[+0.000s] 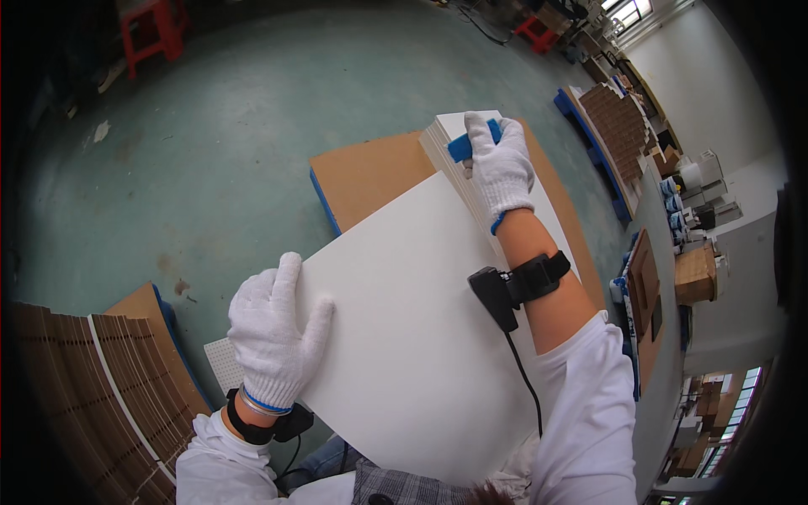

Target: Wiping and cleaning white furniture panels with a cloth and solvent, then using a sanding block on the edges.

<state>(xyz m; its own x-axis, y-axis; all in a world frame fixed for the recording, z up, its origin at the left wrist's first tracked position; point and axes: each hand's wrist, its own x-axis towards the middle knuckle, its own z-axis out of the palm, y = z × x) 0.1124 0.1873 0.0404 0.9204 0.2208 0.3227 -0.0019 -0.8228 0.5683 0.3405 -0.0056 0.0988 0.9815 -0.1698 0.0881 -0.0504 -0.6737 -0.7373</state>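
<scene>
A large white panel [396, 320] lies tilted in front of my body, its near end close to my lap. My left hand [273, 332], in a white knitted glove, grips the panel's left edge with the thumb on its top face; most of the fingers' undersides are hidden. In my right hand [502, 164], also gloved, is a blue block [473, 141], pinched between thumb and fingers. That hand is over a stack of white panels [438, 145] at the far end. Black straps with small devices ring both wrists.
Brown board [362, 181] on a blue pallet lies under the stack. Stacked cardboard [93, 396] fills the lower left. Another loaded blue pallet [593, 156] stands at right, near the wall. A red stool [151, 34] is far left on the green floor [227, 126].
</scene>
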